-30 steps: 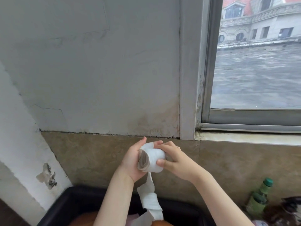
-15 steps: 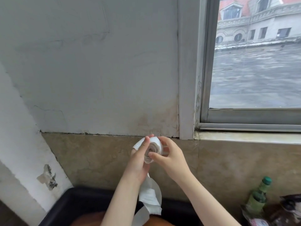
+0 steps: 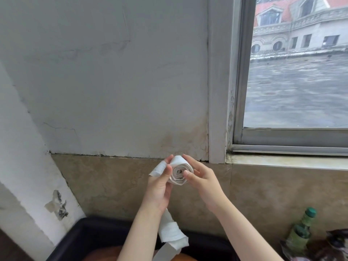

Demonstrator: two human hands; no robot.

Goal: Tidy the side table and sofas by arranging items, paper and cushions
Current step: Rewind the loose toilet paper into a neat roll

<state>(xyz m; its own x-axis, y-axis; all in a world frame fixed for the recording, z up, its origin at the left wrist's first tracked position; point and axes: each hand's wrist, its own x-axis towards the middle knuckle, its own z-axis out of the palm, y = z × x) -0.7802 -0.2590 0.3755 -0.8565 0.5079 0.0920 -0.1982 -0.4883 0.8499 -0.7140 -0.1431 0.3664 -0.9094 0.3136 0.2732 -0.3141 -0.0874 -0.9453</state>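
Closest to me, at the bottom, I see a black bin [image 3: 90, 236] with something orange inside it. A loose tail of paper [image 3: 172, 234] hangs down over the bin. It comes from the paper roll [image 3: 180, 171] that I hold up in front of the brown tile strip on the wall. My left hand [image 3: 160, 187] holds the left side of the roll, with the thumb on its face and a bit of paper wrapped over one finger. My right hand [image 3: 202, 180] pinches the roll from the right side. Both hands are close together, curled around the roll. At the bottom right stands a green bottle [image 3: 301, 230] next to a dark shiny bag [image 3: 331, 245]. Behind it all is the cracked white wall [image 3: 113, 81]. At the far right is a window [image 3: 293, 87], with a grey building outside.
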